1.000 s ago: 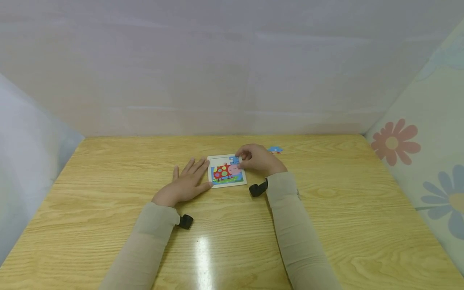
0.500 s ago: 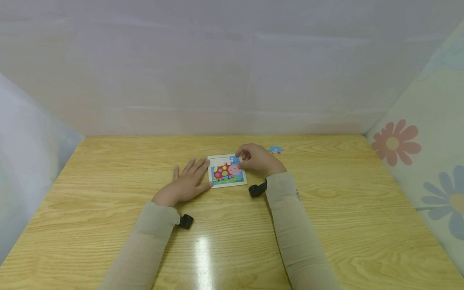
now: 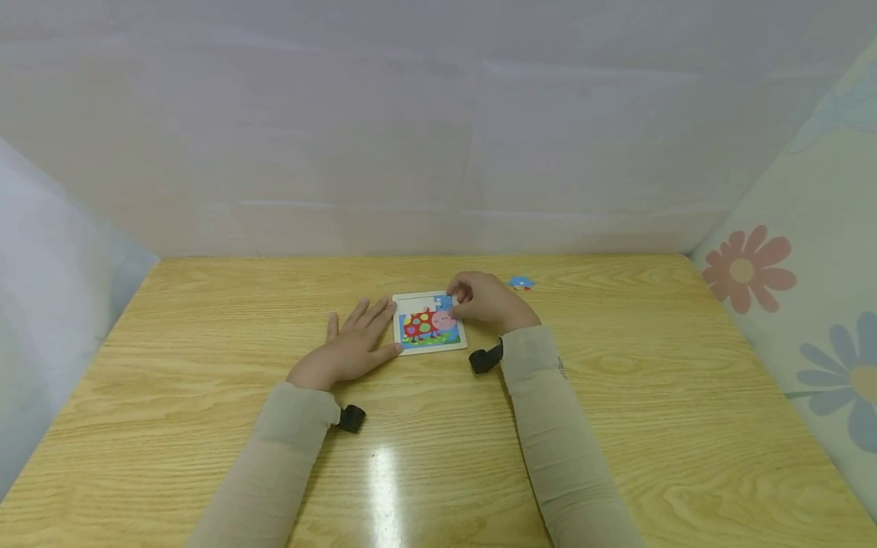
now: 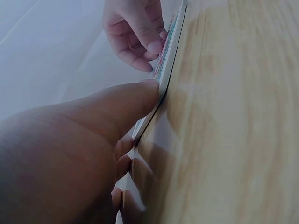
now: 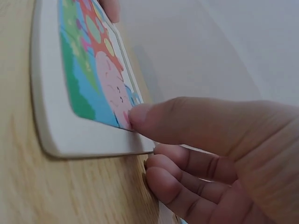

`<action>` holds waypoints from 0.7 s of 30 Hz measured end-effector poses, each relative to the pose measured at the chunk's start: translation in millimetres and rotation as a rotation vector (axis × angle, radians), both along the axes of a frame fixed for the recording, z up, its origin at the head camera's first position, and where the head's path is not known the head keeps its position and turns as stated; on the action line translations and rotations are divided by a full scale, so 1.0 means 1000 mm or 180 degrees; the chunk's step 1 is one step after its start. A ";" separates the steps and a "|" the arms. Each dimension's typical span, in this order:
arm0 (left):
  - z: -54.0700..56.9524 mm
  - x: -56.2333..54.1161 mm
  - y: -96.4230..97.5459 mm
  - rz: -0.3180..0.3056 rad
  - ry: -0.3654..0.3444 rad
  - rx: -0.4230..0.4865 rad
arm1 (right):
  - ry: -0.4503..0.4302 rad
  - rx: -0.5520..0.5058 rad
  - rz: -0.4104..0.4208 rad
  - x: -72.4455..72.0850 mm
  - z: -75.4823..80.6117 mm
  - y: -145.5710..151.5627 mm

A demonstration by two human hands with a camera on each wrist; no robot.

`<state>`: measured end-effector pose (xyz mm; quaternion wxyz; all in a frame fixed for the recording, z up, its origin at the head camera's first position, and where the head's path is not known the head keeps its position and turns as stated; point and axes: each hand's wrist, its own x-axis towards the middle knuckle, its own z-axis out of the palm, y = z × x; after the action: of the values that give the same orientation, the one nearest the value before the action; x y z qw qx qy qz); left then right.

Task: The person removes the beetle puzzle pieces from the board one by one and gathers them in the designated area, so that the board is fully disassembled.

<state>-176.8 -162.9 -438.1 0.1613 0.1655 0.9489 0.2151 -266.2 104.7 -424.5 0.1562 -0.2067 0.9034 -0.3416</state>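
Observation:
A small picture puzzle in a white tray (image 3: 433, 351) lies on the table, showing a red spotted ladybird with a pink face. Its upper left part is bare white. My left hand (image 3: 349, 352) lies flat at the left side, thumb and fingertips against the tray's edge; in the left wrist view the thumb rests on the rim (image 4: 164, 86). My right hand (image 3: 492, 301) pinches a blue puzzle piece (image 3: 442, 303) at the upper right corner. The right wrist view has its thumb (image 5: 161, 120) pressing beside the pink face, other fingers curled past the tray's edge.
One loose blue puzzle piece (image 3: 521, 282) with some red lies beyond the right hand, near the table's back edge. The wood-grain table (image 3: 438, 472) meets a pale wall (image 3: 411, 152) behind. A flower-patterned panel (image 3: 815, 289) stands at the right.
The right hand and wrist have shifted very slightly, fingers still at the upper right corner. The left hand and tray have stayed in place.

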 end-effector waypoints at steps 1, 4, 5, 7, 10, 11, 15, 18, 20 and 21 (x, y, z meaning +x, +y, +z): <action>0.000 0.000 0.000 -0.0002 -0.0007 0.0001 | 0.0013 0.0016 0.0002 0.000 0.000 0.000; 0.000 0.000 0.001 0.0000 -0.0028 -0.0008 | 0.0036 0.0042 -0.0004 0.002 0.002 0.000; 0.000 0.000 0.000 0.0000 -0.0029 -0.0009 | 0.0049 0.0053 -0.0007 0.002 0.002 -0.001; 0.000 0.000 0.001 0.0007 -0.0039 -0.0013 | 0.0060 0.0065 -0.0022 0.003 0.002 -0.002; 0.000 0.000 0.000 0.0010 -0.0039 -0.0005 | 0.0083 0.0078 -0.0045 0.003 0.002 -0.003; -0.001 0.000 0.000 0.0010 -0.0039 -0.0003 | 0.0086 0.0080 -0.0051 0.003 0.002 -0.003; -0.002 0.000 0.001 0.0007 -0.0035 0.0001 | 0.0076 0.0093 -0.0059 0.002 0.002 -0.004; -0.002 -0.001 0.001 0.0001 -0.0046 0.0003 | 0.0049 0.0097 -0.0067 0.003 0.003 -0.004; -0.003 -0.001 0.000 -0.0008 -0.0044 0.0019 | 0.0040 0.0100 -0.0042 0.004 0.005 -0.004; -0.003 -0.001 0.000 -0.0013 -0.0045 0.0021 | 0.0031 0.0093 -0.0025 0.004 0.005 -0.004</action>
<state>-177.4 -162.9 -440.6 0.1679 0.1664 0.9466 0.2191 -262.0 100.4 -419.5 0.1535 -0.2025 0.9099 -0.3280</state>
